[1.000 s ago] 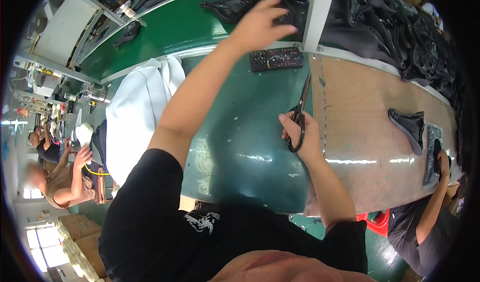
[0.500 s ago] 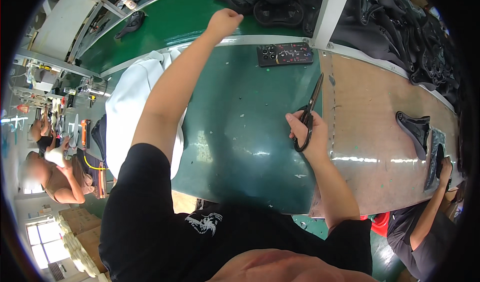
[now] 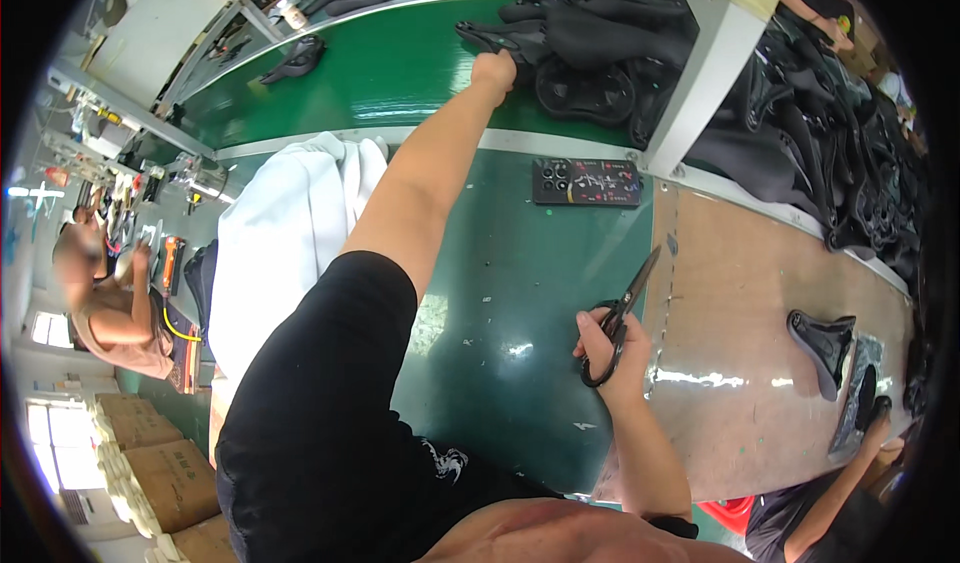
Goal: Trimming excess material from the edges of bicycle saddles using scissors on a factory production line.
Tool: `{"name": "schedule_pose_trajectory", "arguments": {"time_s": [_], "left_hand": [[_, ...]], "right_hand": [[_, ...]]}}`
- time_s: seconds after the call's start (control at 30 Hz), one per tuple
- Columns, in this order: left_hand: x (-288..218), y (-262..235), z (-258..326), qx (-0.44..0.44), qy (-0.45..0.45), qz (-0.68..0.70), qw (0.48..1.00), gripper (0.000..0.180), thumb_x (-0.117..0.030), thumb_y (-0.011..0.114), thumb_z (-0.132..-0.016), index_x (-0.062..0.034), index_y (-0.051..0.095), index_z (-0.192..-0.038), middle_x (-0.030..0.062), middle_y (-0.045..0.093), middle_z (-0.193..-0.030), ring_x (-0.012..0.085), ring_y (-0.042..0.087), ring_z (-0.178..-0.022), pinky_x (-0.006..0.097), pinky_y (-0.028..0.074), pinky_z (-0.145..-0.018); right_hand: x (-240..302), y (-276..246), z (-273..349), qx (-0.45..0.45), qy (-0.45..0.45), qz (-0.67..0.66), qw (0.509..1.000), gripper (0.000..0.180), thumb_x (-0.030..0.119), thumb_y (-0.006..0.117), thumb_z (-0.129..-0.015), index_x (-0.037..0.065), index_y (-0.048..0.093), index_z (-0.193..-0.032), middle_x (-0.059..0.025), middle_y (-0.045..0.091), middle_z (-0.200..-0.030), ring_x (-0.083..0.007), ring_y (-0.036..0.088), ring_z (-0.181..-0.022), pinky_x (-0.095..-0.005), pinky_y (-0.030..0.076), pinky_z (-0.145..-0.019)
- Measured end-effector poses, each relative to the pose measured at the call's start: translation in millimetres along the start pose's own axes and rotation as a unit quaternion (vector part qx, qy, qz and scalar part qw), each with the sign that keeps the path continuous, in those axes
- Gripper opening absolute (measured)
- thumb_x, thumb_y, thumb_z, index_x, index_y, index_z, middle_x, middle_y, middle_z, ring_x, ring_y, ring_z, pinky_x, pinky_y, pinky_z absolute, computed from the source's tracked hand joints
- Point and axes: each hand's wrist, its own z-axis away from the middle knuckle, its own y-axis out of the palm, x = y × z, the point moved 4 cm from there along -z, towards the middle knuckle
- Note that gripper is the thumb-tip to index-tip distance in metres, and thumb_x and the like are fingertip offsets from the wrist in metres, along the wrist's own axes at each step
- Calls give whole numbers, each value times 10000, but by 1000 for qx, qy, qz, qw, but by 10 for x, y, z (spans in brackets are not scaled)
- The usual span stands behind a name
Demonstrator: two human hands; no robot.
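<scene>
My left arm reaches far across the bench to a green belt. There my left hand (image 3: 495, 70) is closed at the near edge of a black bicycle saddle (image 3: 512, 36) at the left of a heap; the fingertips are partly hidden. Low over the bench, my right hand (image 3: 625, 358) holds black-handled scissors (image 3: 632, 288) by the loops, blades pointing away and slightly right. Between the two hands, near the bench's far edge, lies a phone in a black patterned case (image 3: 586, 182).
White cloth (image 3: 275, 223) is bunched at left. Black saddles (image 3: 800, 133) pile up behind a white post (image 3: 703, 68). One saddle shell (image 3: 822, 348) lies on the brown board (image 3: 735, 293), near a co-worker's hand (image 3: 880, 413). Another person (image 3: 125, 318) sits at far left.
My left hand has moved forward over the belt to the black saddle at the heap's edge. My right hand still holds the scissors. The view has shifted, with the bench lower in it.
</scene>
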Motion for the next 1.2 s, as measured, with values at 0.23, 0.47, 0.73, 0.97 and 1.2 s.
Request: {"name": "schedule_pose_trajectory", "arguments": {"time_s": [0.23,0.47,0.73,0.97,1.2], "left_hand": [[-147,-1564,671,13,87,-144,986,455,-312,679,-977,44,655,-1259,206,755,-1055,349,739,-826,442,581,-679],[-370,-2705,2519,336,256,-169,891,376,-115,643,-1027,-33,646,-1394,8,699,-1234,101,614,-1106,271,493,-997],[344,-2087,3228,515,398,-250,716,357,-53,649,-930,-63,683,-1285,113,672,-1278,311,620,-1222,357,492,-1046],[40,-1556,4128,415,719,181,527,284,-275,670,-1005,6,702,-1034,160,672,-1096,336,651,-1022,408,531,-902],[143,-1305,4585,554,578,-98,591,118,-100,715,-904,-50,725,-1010,87,611,-1008,285,593,-971,386,501,-865]], "right_hand": [[-53,-48,123,-11,3,3,1000,192,137,794,-928,9,657,-884,-15,621,-701,-97,600,-587,-249,471,-541],[154,-101,159,-5,-14,45,999,212,178,806,-907,10,683,-953,-15,643,-749,-114,626,-652,-260,486,-617],[711,-379,632,-84,-305,493,811,410,212,925,-740,17,678,-1001,-63,634,-837,-227,634,-742,-351,521,-660],[662,-613,1203,-27,-310,619,721,368,225,889,-693,68,684,-956,-73,647,-896,-307,659,-866,-415,548,-708],[536,-544,1428,-6,-308,696,649,287,252,847,-687,89,649,-817,-39,590,-813,-242,639,-786,-380,532,-620]]}}
